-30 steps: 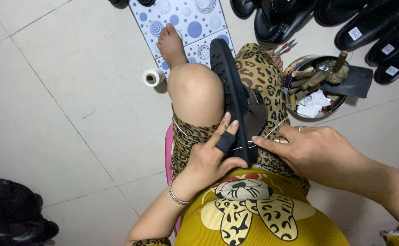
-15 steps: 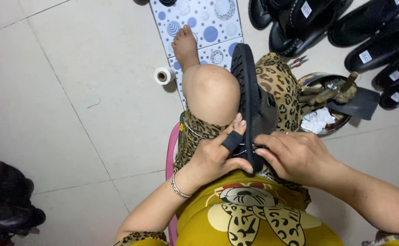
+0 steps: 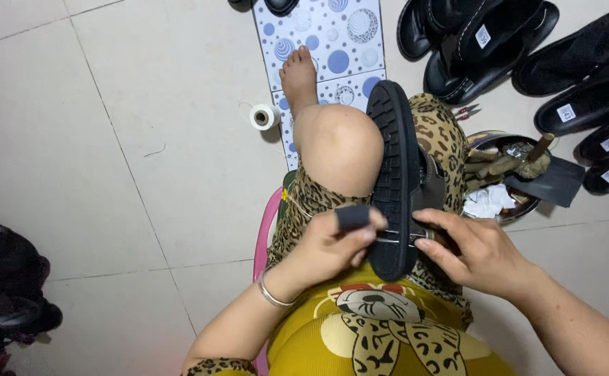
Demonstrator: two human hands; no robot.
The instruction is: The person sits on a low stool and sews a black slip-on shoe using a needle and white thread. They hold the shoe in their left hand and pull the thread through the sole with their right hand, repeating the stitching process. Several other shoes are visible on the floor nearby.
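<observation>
1. Black sandal stands on edge on the lap, sole facing the left knee.
2. Left hand, thumb in a black guard, grip closed on the heel.
3. Right hand fingers pinch the heel's other side.

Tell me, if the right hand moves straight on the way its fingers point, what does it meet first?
The right hand points left at the black sandal, which its fingertips already touch. Beyond it lies the left hand.

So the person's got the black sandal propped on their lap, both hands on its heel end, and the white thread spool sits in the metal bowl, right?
Not quite. The head view shows the spool on the floor tiles, left of the bare foot, not in the bowl. The rest holds: the sandal lies on the lap with the left hand and right hand at its heel end.
</observation>
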